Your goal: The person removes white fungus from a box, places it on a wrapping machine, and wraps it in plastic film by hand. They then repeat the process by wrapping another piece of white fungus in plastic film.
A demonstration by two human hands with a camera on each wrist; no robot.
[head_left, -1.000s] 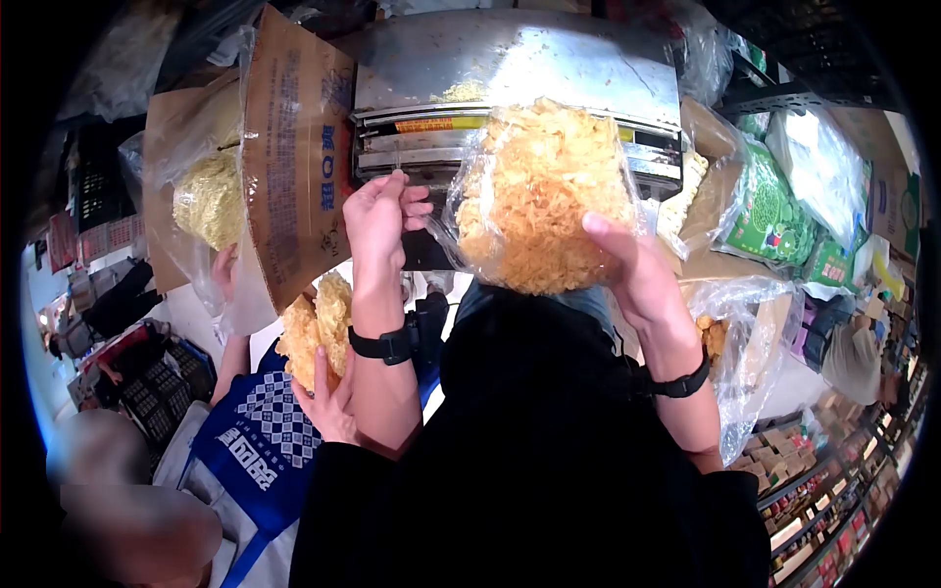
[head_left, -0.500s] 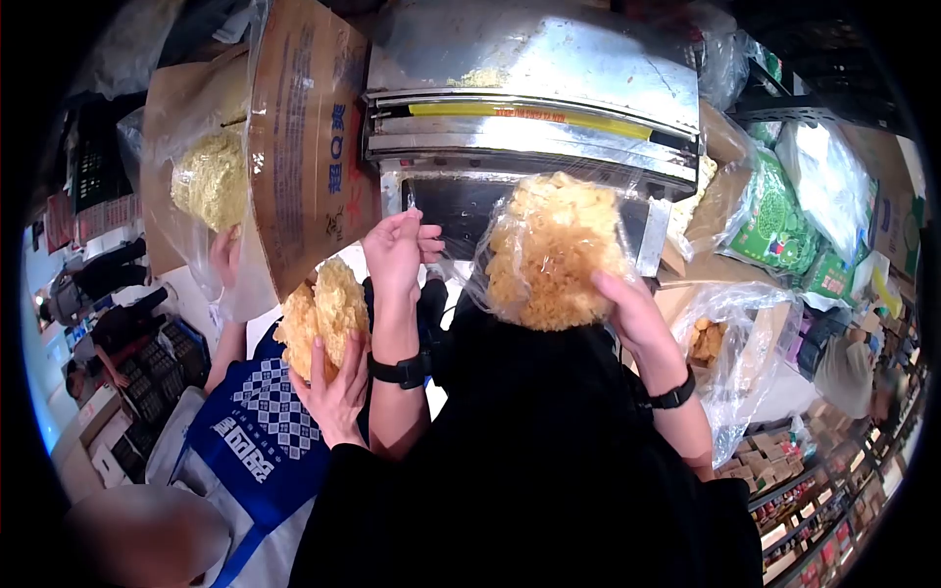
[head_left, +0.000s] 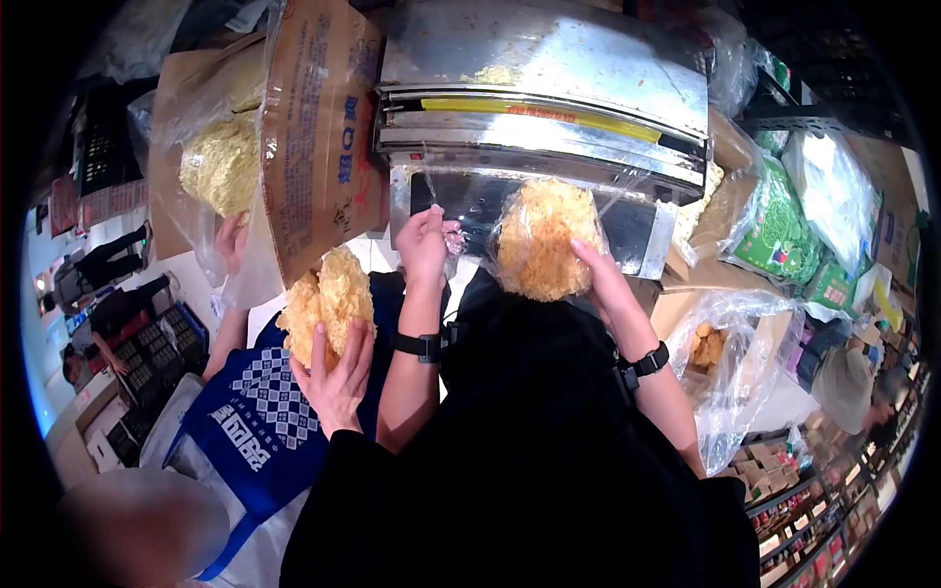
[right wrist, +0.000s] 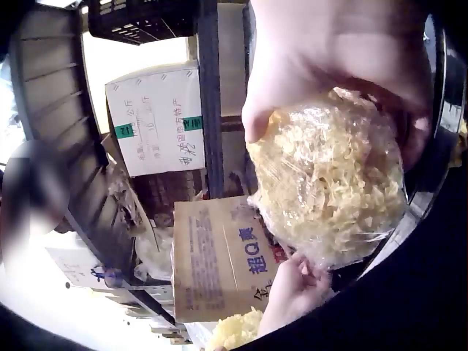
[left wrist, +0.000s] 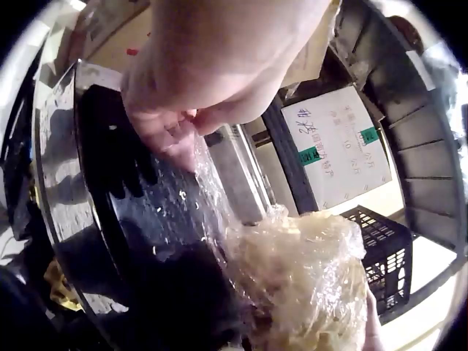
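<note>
My right hand [head_left: 610, 294] grips a frilly yellow clump of snow fungus [head_left: 541, 235] bundled in clear plastic wrap, thumb on its near side and fingers curled round it in the right wrist view. It hangs over the black plate [head_left: 453, 194] of a metal wrapping machine [head_left: 549, 49]. To its left, my left hand [head_left: 423, 250] pinches a bunched end of the plastic wrap [left wrist: 208, 179], which runs to the fungus in the left wrist view. Beside my left forearm another person's hand [head_left: 338, 387] holds two unwrapped fungus clumps [head_left: 343, 294].
A cardboard box [head_left: 319, 127] stands left of the machine; the other person's second hand [head_left: 231, 243] is at the bagged fungus [head_left: 221, 167] there. Green bags [head_left: 774, 220] lie at right, above a plastic-lined box [head_left: 740, 343]. The neighbour wears a blue apron [head_left: 260, 421].
The wrapped fungus has come down from in front of the machine's upper body to over its black plate. My left hand has lowered with it, still pinching plastic wrap.
</note>
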